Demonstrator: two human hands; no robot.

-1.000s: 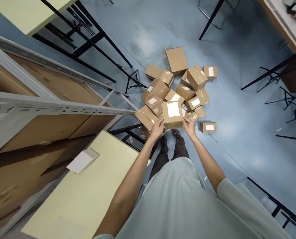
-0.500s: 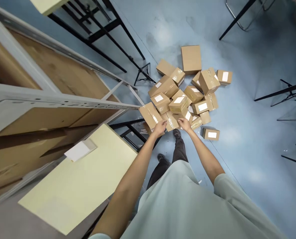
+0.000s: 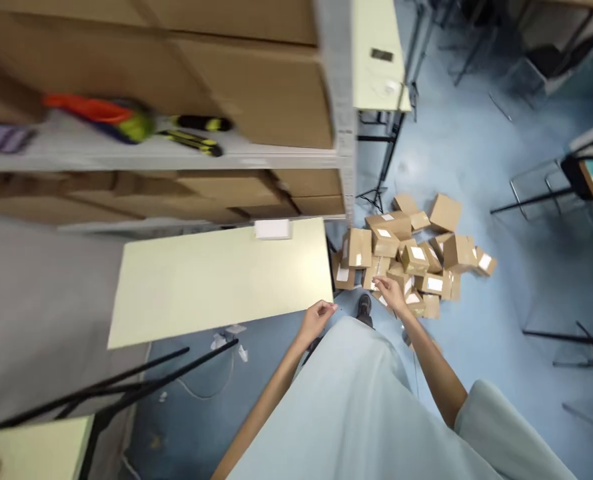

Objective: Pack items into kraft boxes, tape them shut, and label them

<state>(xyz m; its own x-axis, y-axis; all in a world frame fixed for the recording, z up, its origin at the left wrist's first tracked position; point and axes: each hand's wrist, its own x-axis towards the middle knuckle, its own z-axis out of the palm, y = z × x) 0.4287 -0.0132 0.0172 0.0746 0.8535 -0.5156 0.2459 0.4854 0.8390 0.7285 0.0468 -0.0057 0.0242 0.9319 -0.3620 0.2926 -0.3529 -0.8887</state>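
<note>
My left hand [image 3: 317, 319] is beside the near right corner of the pale yellow tabletop [image 3: 211, 287]. Its fingers curl in with the tips close together, and nothing shows in them. Over the near edge of a heap of taped cardboard boxes [image 3: 416, 259], my right hand [image 3: 390, 292] hovers with fingers loosely bent and slightly apart, holding nothing visible. Beneath it lies a flat-topped box [image 3: 375, 267]; whether the fingers touch it I cannot tell. A small white box [image 3: 272, 229] sits at the tabletop's far edge.
Left of the heap stands a grey metal rack [image 3: 345, 133] with large cartons [image 3: 261, 87] and black-and-yellow tools [image 3: 196, 137]. Another pale table [image 3: 379, 60] is behind it. Black table legs [image 3: 566, 339] and chairs line the right. Paper scraps [image 3: 221, 341] and a cable lie on the blue floor.
My view has swung left, bringing the rack and tabletop into the middle. My left hand has moved away from the boxes to the tabletop corner. My right hand stays over the heap, its fingers looser.
</note>
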